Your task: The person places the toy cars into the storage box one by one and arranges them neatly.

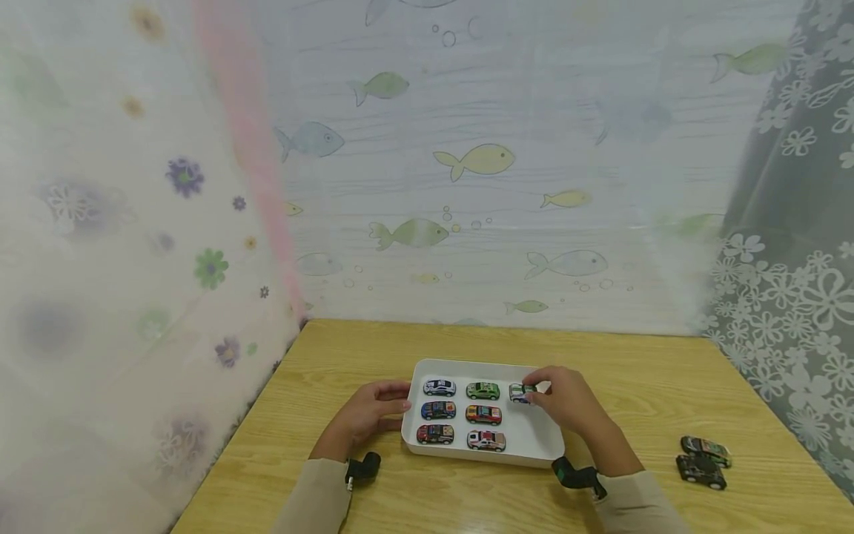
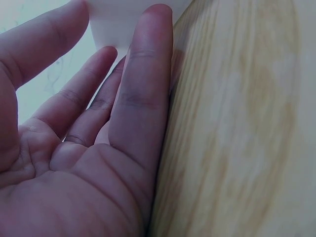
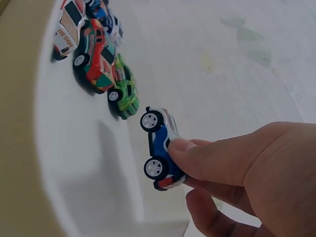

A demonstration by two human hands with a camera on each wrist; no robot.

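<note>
A white tray sits on the wooden table and holds several toy cars in rows. My right hand pinches a blue-and-white toy car at the tray's far right corner; in the right wrist view this car sits between thumb and fingers just above the tray floor. Beside it stand a green car and a red car. My left hand rests against the tray's left wall with straight fingers touching the white wall.
Two more toy cars, a green one and a black one, lie on the table to the right. Curtains hang at both sides, a fish-patterned sheet behind. The table edge runs near me.
</note>
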